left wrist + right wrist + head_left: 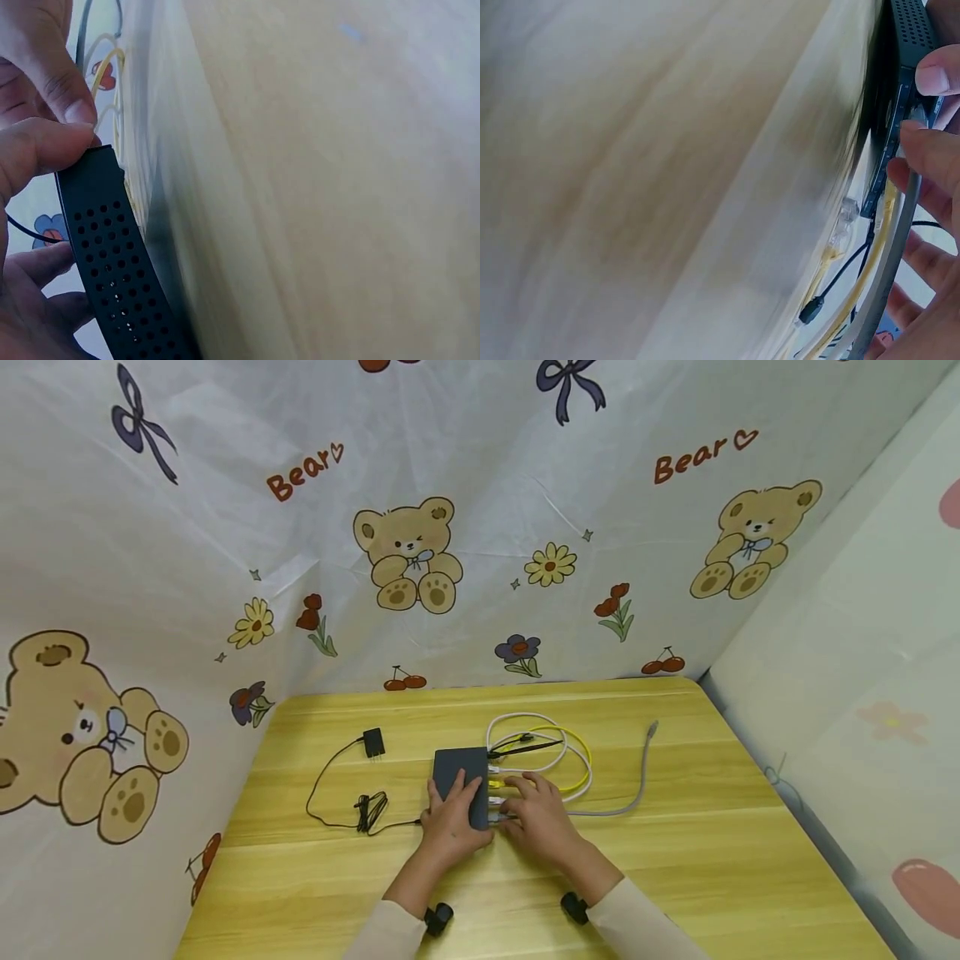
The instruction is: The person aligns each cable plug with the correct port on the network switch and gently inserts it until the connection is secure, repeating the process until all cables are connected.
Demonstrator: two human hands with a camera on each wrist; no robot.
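Observation:
A black network switch (450, 763) lies on the wooden table in the head view, with vent holes along its near side (112, 247) in the left wrist view. My left hand (452, 827) holds it, fingers spread over the top and thumb at the near right corner. Close by, my right hand (542, 822) pinches the plug end of a grey network cable (642, 772) at the nearest port on the switch's right side. In the right wrist view, thumb and forefinger grip that plug, and the grey cable (901, 247) trails under the palm. White and yellow plugs sit in neighbouring ports.
Coiled white (517, 716) and yellow (589, 758) cables lie right of the switch, with a black cable (528, 748) across them. On the left, a power adapter (373, 742) has a bundled cord (371, 812) running to the switch. Printed cloth walls stand behind the table (300, 893).

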